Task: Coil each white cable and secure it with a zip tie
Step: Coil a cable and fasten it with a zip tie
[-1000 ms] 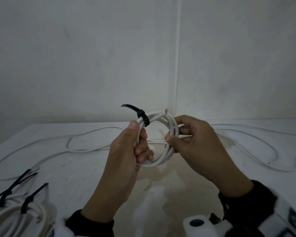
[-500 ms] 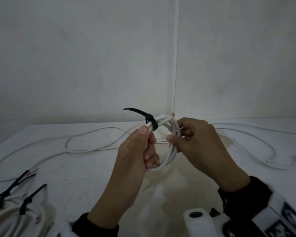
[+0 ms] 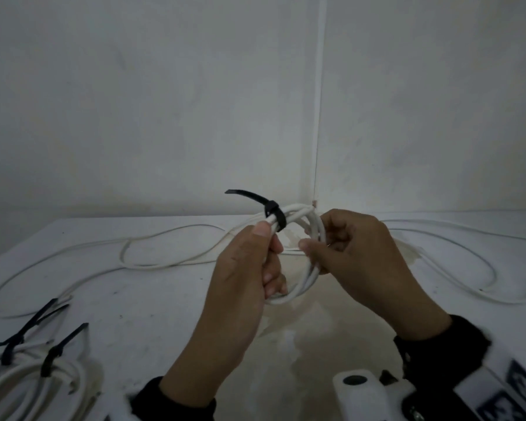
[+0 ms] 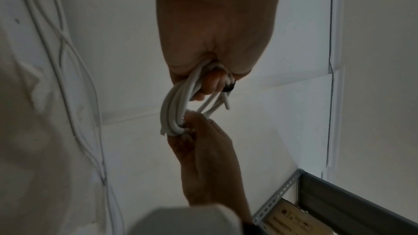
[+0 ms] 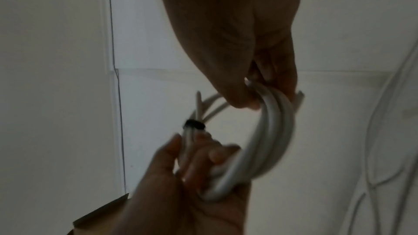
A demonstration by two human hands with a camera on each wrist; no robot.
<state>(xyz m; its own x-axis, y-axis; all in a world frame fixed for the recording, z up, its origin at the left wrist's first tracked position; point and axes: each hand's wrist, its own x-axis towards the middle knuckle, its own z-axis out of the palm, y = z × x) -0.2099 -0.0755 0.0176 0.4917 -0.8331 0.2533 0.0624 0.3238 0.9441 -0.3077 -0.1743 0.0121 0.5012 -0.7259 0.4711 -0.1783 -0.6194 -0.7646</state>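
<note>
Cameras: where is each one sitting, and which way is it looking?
Head: worn on the head, looking forward and down at the table; shows the left hand and right hand gripping the white coil with its black zip tie.
Left wrist: looks along the left palm towards the right hand's fingers.
Right wrist: looks along the right hand towards the left.
Shared: all three show both hands and the coil.

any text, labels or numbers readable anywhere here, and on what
None can be read.
Wrist strap, bottom right of the head view: black-and-white pattern, too blurred to tell if it is writing.
Cable coil, zip tie and table: no print shows.
</note>
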